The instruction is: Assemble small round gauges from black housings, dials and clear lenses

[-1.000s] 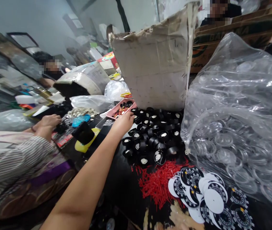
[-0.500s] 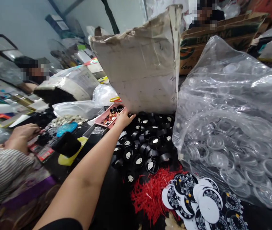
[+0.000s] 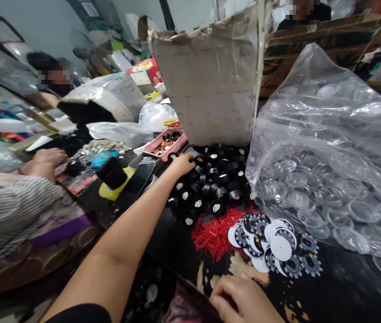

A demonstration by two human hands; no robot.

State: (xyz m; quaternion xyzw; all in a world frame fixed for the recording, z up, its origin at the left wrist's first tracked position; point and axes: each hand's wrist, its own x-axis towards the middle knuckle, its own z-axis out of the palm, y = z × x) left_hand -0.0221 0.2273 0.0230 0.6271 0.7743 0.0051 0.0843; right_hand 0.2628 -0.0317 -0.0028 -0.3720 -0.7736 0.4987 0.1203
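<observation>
My left hand (image 3: 183, 165) reaches out to the far left part of a pile of black round cases (image 3: 210, 184), several with white plates inside. Its fingers bend down at the cases, and what they hold, if anything, is hidden. My right hand (image 3: 240, 298) is at the bottom edge with its fingers curled over the table; anything in them cannot be made out. Between the hands lie a heap of thin red pieces (image 3: 215, 233) and a pile of black-and-white dial discs (image 3: 279, 246), some showing plain white backs.
A pink tray (image 3: 146, 149) of small parts stands beyond my left hand. A tall cardboard piece (image 3: 210, 85) rises behind the cases. A clear bag (image 3: 298, 134) of transparent rings fills the right. A co-worker's hand (image 3: 51, 158) is at left.
My right hand has come into view at the bottom. My left hand is now at the cases, its fingers more bent. The view has shifted, so the table items appear higher.
</observation>
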